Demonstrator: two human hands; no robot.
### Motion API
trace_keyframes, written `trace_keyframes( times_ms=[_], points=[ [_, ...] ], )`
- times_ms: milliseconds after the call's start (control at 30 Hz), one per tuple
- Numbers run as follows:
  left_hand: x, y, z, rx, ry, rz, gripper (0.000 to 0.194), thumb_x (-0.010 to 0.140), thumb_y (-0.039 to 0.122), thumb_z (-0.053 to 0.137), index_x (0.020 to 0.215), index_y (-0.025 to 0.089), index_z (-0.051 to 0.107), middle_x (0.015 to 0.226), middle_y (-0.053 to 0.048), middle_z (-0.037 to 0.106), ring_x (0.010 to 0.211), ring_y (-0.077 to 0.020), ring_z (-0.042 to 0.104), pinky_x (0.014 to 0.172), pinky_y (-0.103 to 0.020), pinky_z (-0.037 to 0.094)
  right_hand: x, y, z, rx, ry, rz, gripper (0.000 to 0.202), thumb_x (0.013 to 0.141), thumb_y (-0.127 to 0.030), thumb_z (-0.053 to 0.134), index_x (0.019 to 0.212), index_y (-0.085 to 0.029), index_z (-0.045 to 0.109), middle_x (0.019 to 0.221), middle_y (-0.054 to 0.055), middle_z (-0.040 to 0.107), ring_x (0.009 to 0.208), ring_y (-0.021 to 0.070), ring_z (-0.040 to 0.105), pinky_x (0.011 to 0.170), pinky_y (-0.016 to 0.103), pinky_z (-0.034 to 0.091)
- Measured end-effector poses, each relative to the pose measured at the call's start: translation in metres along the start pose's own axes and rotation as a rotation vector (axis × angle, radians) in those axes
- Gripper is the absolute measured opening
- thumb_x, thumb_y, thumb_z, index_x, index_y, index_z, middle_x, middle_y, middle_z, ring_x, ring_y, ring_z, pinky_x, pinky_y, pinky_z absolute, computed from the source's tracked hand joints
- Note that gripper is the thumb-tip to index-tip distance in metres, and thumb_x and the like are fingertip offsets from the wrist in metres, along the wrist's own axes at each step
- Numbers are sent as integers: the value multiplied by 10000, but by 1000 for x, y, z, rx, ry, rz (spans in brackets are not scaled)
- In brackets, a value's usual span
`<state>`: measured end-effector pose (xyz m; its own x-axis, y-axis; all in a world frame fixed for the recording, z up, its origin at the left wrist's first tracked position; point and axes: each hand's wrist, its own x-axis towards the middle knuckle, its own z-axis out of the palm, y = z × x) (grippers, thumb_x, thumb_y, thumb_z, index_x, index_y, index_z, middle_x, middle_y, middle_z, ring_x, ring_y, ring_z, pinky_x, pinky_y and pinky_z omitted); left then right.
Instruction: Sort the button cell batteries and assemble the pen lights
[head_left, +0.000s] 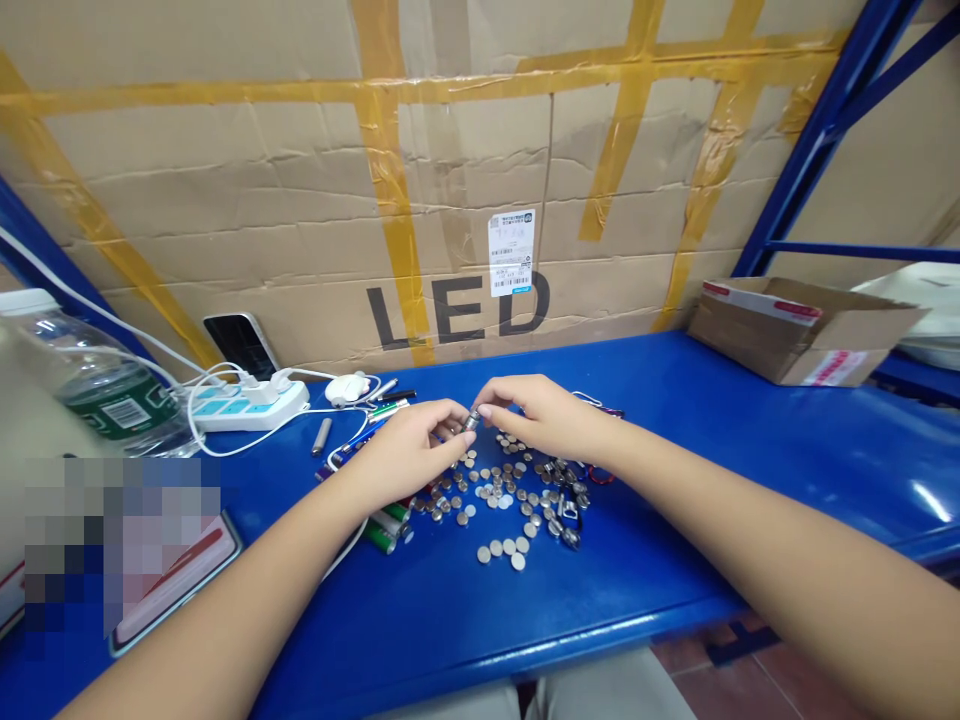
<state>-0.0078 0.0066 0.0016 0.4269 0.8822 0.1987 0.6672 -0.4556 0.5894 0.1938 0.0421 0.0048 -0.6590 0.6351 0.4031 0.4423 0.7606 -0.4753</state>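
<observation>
In front of the cardboard, my left hand (416, 445) and my right hand (529, 405) meet over the blue table. Between their fingertips is a small silver cylinder (471, 421), pinched from both sides. Its exact kind is too small to make out. Below the hands lie many loose button cells (518, 562), some in a short row near the front. Small metal heads with black cords (570, 510) are heaped to the right. Green and silver tubes (381, 537) lie beneath my left wrist, partly hidden by it.
A white power strip (259, 405) with cables, a phone (241, 345) and a water bottle (112, 390) stand at the left. An open carton (802, 330) sits at the back right. A large taped cardboard box (300, 220) closes off the rear.
</observation>
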Motion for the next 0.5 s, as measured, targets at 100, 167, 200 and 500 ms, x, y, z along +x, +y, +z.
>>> trace_keyframes(
  times_ms=[100,167,200,500],
  points=[
    [0,2,1,18,-20,5,160,850,324,529,914,199,605,798,3,627,702,-135,574,650,-260,464,-1,1,0,-25,-40,-14,186,911,-253,447,932,-187,620,879,14,665,782,137,573,702,271,419],
    [0,4,1,38,-29,13,148,852,317,524,877,191,598,763,6,615,679,-133,559,632,-256,453,-1,2,0,-38,-55,-16,193,918,-268,435,916,-190,612,873,11,663,777,139,567,692,271,411],
    [0,4,2,45,-34,18,145,852,314,522,862,188,593,751,7,610,671,-132,553,625,-254,448,-1,2,0,-39,-61,-16,201,923,-277,428,907,-190,608,868,10,661,773,139,565,689,271,408],
    [0,3,3,37,-39,22,159,860,335,518,851,191,586,733,15,588,647,-128,535,604,-250,435,-2,-2,-4,-46,-92,-22,209,924,-272,423,897,-165,601,878,25,663,789,144,572,696,272,410]
  ],
)
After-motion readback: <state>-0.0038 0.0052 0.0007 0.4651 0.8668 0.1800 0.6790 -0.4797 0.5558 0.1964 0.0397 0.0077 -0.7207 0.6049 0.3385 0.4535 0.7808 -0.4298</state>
